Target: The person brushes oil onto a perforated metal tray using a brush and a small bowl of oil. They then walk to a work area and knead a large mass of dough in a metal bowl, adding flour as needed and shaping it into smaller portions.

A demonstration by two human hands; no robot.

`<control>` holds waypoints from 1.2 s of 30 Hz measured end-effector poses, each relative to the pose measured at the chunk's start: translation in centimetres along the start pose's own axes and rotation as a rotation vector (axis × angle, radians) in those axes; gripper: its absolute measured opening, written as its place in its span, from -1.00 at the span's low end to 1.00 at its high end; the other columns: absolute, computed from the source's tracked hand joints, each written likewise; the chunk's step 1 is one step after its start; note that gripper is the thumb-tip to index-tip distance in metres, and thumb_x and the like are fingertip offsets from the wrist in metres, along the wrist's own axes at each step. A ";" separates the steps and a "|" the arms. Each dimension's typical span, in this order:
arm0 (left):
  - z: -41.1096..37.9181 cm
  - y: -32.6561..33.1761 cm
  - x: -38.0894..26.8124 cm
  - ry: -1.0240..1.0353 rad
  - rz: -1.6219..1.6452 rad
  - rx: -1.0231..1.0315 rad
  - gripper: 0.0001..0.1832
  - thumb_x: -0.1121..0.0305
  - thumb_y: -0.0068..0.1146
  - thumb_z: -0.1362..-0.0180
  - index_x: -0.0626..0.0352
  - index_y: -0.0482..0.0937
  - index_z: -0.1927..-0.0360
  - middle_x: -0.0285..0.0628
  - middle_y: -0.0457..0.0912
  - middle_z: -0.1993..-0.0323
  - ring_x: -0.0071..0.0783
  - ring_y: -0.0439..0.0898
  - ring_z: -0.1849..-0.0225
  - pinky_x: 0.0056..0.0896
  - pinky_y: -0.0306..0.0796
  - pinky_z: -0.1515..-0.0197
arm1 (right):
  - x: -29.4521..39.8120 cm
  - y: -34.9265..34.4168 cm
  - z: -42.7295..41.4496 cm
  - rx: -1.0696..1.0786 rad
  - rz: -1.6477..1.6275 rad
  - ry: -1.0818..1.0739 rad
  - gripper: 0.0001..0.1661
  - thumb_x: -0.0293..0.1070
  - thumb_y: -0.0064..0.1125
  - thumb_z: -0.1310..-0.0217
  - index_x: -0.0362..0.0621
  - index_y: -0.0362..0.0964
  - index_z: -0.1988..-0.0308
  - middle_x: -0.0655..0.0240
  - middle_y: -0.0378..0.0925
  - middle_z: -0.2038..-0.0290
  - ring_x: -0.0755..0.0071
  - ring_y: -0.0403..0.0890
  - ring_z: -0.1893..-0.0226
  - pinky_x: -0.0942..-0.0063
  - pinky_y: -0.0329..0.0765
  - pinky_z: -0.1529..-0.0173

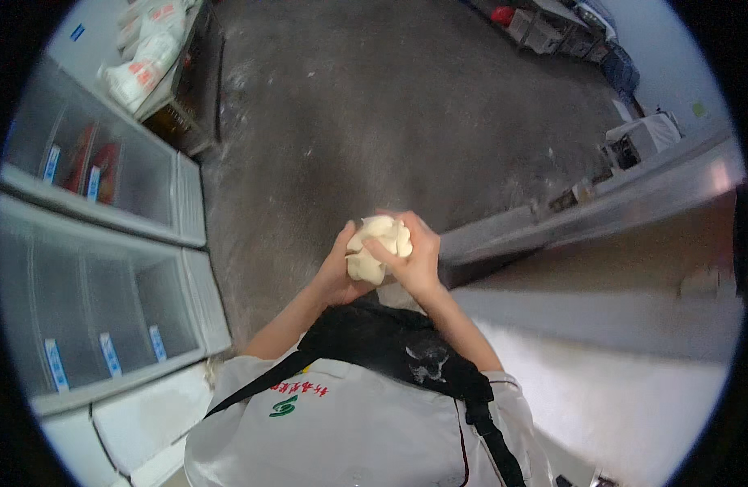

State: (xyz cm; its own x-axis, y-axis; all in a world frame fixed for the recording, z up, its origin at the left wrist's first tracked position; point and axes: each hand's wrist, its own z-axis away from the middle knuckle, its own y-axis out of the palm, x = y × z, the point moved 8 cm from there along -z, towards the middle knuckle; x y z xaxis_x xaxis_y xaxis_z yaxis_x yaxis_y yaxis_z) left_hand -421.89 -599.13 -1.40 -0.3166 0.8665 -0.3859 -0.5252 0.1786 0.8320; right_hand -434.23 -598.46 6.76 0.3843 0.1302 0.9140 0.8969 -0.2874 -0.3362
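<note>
A lumpy piece of pale dough [368,268] is held between my two hands, in front of the black apron. My left hand [337,271] cups it from the left and below, its thumb pointing up along the edge. From the right, my right hand [419,255] grips the dough, with the thumb pressed across its middle and the fingers curled around the far side. Folds bulge out between the hands. The undersides of the dough and most of the left fingers are hidden.
Glass-doored cabinets [194,292] stand on the left, beyond them a table [179,91] bearing printed white sacks [145,67]. A long metal-edged counter or shelf [666,176] runs along the right. Crates [535,30] stand at the far right on the grey floor [374,109].
</note>
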 end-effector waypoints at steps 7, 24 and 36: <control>-23.8 4.9 -14.1 -0.122 -0.326 0.096 -0.38 -0.12 -0.23 -0.59 0.01 0.25 -0.53 -0.16 0.49 -0.37 -0.24 0.53 -0.37 -0.07 0.47 -0.39 | -9.2 -8.3 -20.2 -0.143 -0.114 -0.063 0.01 -0.10 0.72 0.04 -0.11 0.28 -0.29 0.08 0.55 -0.29 0.13 0.62 -0.25 0.12 0.59 -0.29; -79.9 20.0 -32.5 0.424 -1.226 0.052 -0.66 0.14 -0.09 -0.55 -0.02 0.43 -0.27 -0.23 0.57 -0.08 -0.31 0.65 -0.10 -0.21 0.61 -0.08 | -28.7 -39.3 -64.6 -0.185 -0.087 -0.369 -0.69 -0.36 0.45 -0.24 -0.06 0.46 0.10 0.26 0.63 -0.13 -0.03 0.61 -0.29 0.14 0.62 -0.22; -127.9 38.0 -35.9 -0.306 -0.594 0.141 -0.33 -0.24 -0.07 -0.44 -0.09 0.30 -0.45 -0.22 0.49 -0.25 -0.28 0.54 -0.19 -0.02 0.55 -0.09 | -57.0 -72.0 -93.5 -0.399 -0.299 0.150 -0.58 -0.34 0.28 -0.42 -0.06 0.37 -0.18 0.07 0.41 -0.41 0.12 0.46 -0.40 0.16 0.50 -0.37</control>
State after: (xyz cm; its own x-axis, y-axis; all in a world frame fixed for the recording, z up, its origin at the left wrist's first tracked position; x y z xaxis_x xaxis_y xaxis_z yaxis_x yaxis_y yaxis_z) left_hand -531.52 -683.06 -6.88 0.2424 0.6919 -0.6801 -0.4264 0.7056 0.5659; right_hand -541.17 -673.90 0.08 0.0626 0.1333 0.9891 0.7980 -0.6019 0.0306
